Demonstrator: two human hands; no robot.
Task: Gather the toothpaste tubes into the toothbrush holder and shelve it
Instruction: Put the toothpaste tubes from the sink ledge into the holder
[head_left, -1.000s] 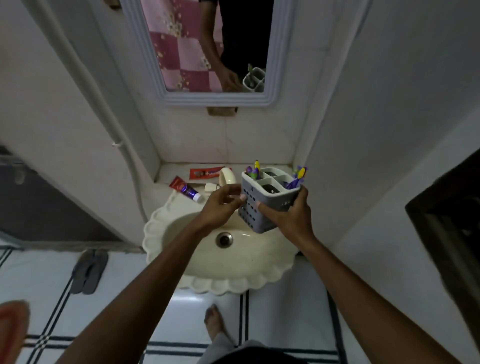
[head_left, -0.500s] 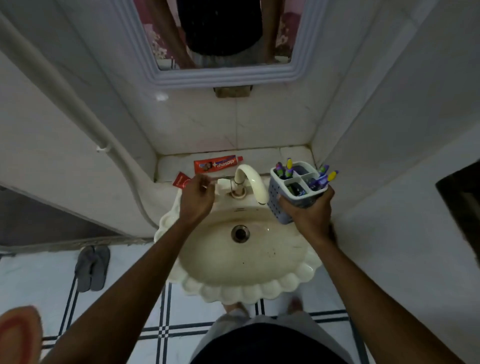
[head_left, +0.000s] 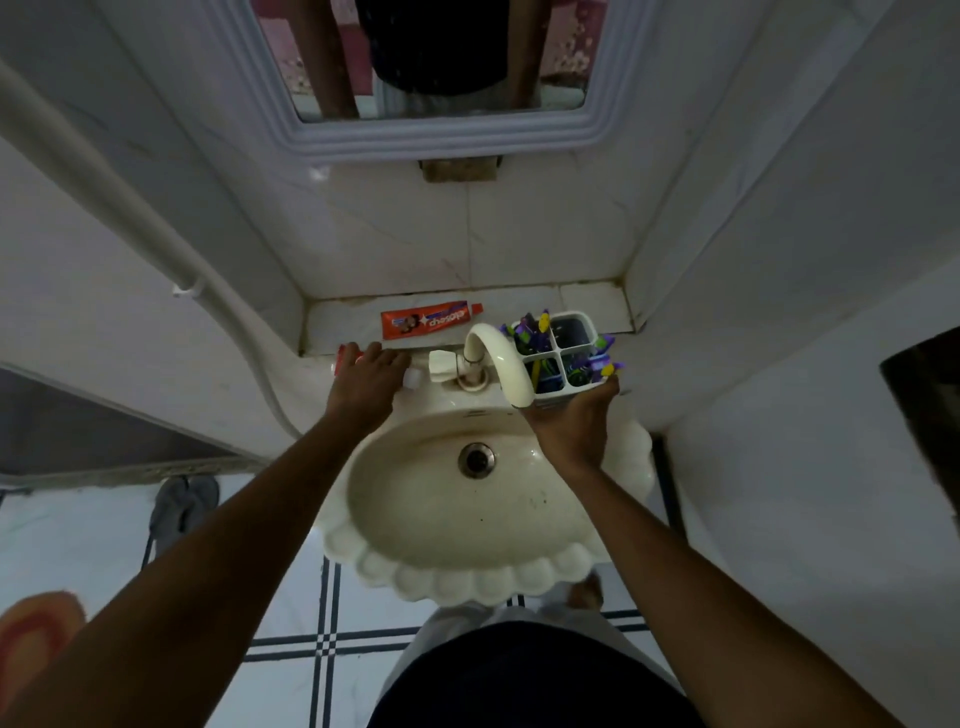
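At sink's back edge, left hand (head_left: 363, 382) covers small red toothpaste tube (head_left: 344, 358); grip state unclear.
Right hand (head_left: 571, 421) clamped on toothbrush holder (head_left: 558, 353); next: lift tube into it, then orange tube (head_left: 428, 322) on ledge.

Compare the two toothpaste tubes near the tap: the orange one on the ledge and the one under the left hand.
The orange toothpaste tube lies in full view on the tiled ledge, untouched; the red toothpaste tube with the white cap is mostly covered by the left hand. The orange tube sits further back, near the wall; the red one rests on the basin's rear rim. Both lie flat, caps pointing right, outside the toothbrush holder.
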